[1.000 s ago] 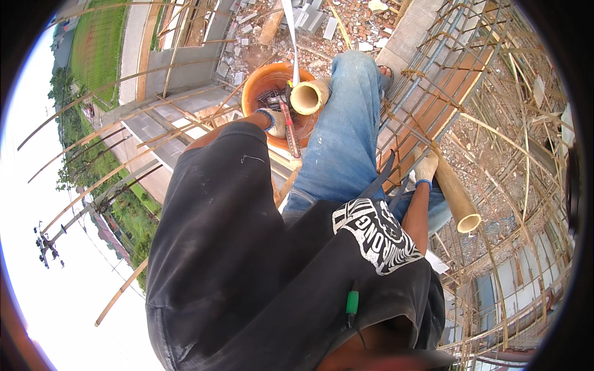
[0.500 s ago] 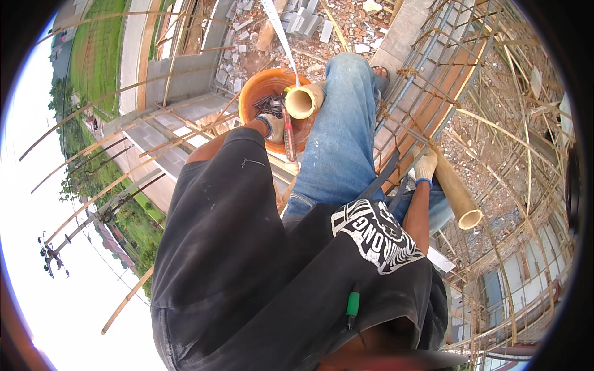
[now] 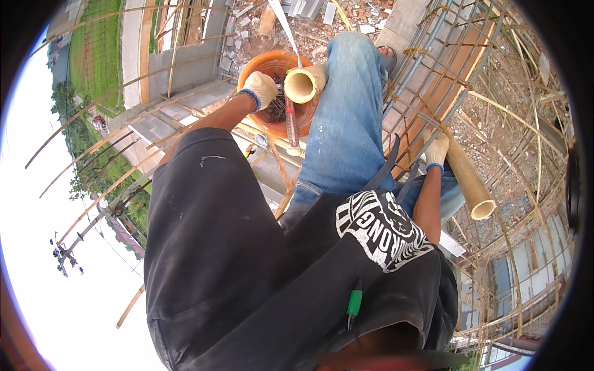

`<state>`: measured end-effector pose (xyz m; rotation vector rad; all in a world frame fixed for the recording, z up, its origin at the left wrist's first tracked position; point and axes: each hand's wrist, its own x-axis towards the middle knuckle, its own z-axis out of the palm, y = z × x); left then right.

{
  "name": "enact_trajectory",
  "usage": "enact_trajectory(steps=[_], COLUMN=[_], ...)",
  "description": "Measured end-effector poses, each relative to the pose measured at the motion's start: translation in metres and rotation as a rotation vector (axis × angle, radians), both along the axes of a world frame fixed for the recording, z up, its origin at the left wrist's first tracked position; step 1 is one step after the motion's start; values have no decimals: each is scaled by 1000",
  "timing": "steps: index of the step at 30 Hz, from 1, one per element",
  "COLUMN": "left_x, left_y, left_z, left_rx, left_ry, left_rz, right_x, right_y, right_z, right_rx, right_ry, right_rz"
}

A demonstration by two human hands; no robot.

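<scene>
- The orange bucket [image 3: 278,62] sits directly under the left hand [image 3: 260,89], its mouth facing up; dark metal pieces [image 3: 275,111] lie inside.
- A red-handled tool [image 3: 291,120] rests just right of that hand, its long axis running from the bucket toward the person.
- The left hand's fingers are curled; whether they hold anything, I cannot tell.
- Right of it, a bamboo tube [image 3: 318,78] turns its open end toward the person.
- The right hand [image 3: 436,150] is at a bamboo pole [image 3: 465,170] slanting rightward and back toward the person; its grip is unclear.
- Between both hands: a jeans-clad leg [image 3: 348,111].
</scene>
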<state>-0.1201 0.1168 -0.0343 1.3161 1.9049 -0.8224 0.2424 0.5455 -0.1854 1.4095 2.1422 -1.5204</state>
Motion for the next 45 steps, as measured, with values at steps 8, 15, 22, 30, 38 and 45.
enact_trajectory(steps=[8, 15, 22, 30, 38, 45], left_x=[21, 76, 87, 87, 112, 136], left_y=[15, -23, 40, 19, 39, 31], left_z=[2, -53, -16, -1, 33, 89], left_rx=[3, 405, 524, 585, 767, 826], left_ry=[-218, -458, -350, -95, -162, -197], left_rz=[559, 1945, 2327, 2344, 2247, 2180], right_x=[-9, -22, -3, -16, -4, -11], right_y=[-1, -16, 4, -21, 0, -11], right_z=[20, 21, -4, 17, -14, 12], right_rx=[79, 37, 106, 67, 127, 148], right_ry=[-64, -93, -34, -25, -160, -31], right_rz=[64, 82, 78, 143, 152, 94])
